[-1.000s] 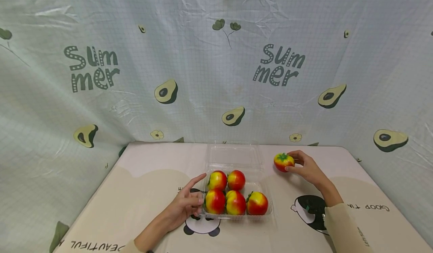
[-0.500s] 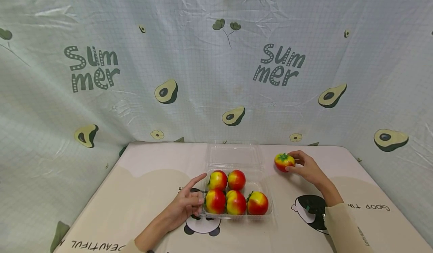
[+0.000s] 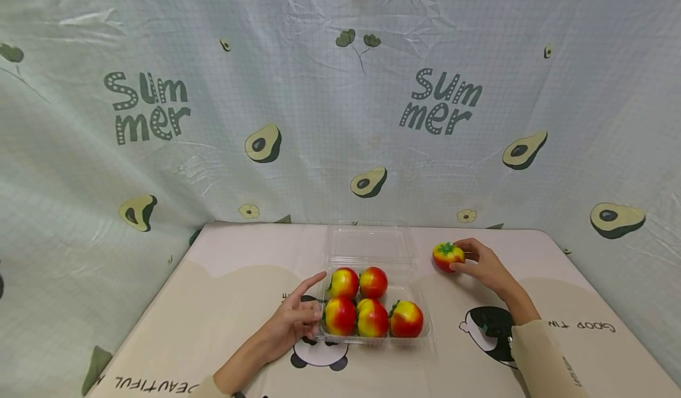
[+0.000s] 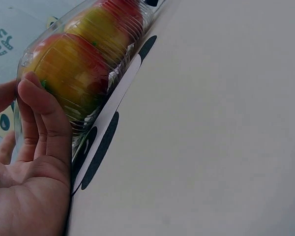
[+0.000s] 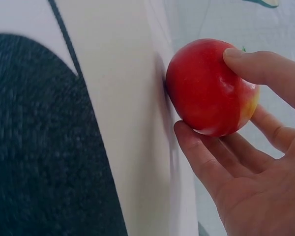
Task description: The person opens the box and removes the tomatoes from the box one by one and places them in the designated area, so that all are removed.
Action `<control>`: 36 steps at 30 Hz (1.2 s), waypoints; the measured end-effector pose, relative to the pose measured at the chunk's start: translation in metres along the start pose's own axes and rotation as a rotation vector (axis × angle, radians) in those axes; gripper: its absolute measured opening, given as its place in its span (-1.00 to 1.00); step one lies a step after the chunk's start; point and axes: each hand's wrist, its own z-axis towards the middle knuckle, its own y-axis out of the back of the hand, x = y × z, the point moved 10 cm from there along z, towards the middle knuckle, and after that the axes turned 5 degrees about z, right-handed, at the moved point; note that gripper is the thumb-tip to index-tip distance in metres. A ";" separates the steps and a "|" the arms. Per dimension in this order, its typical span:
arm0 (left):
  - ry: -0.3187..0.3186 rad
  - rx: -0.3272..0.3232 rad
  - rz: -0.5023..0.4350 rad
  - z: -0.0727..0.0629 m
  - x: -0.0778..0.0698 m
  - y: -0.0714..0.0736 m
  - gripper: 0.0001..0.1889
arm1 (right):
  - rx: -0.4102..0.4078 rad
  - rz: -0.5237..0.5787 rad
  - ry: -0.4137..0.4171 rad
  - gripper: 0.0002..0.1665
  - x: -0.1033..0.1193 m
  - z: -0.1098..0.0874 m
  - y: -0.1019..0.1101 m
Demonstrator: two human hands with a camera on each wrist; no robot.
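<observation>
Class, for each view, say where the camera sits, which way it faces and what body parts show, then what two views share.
Head: worn on the head, facing forward and down at the table, box and curtain; left hand, right hand and forearms show.
Left wrist: worn there, facing the box and table; left hand shows.
Right wrist: worn there, facing the held fruit; right hand shows.
Shared: head and right wrist show the held fruit.
</observation>
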 end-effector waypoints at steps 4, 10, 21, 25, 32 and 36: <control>0.005 -0.005 0.002 0.000 0.000 0.000 -0.15 | 0.000 0.005 -0.003 -0.32 -0.001 0.000 0.000; 0.008 -0.011 0.007 0.000 0.000 0.001 -0.15 | 0.003 0.008 -0.005 -0.32 -0.001 -0.001 -0.001; 0.009 -0.006 0.006 0.000 0.000 0.001 -0.14 | 0.017 0.014 -0.026 -0.29 -0.005 -0.001 0.001; 0.008 -0.005 0.005 0.000 0.000 0.001 -0.14 | 0.021 0.017 -0.032 -0.28 -0.007 -0.001 0.001; 0.009 -0.005 0.008 0.000 0.000 0.001 -0.14 | 0.047 0.010 -0.033 -0.21 -0.007 -0.002 0.000; 0.008 -0.006 0.011 0.000 0.000 0.001 -0.14 | 0.075 -0.006 -0.022 -0.17 -0.007 -0.002 -0.003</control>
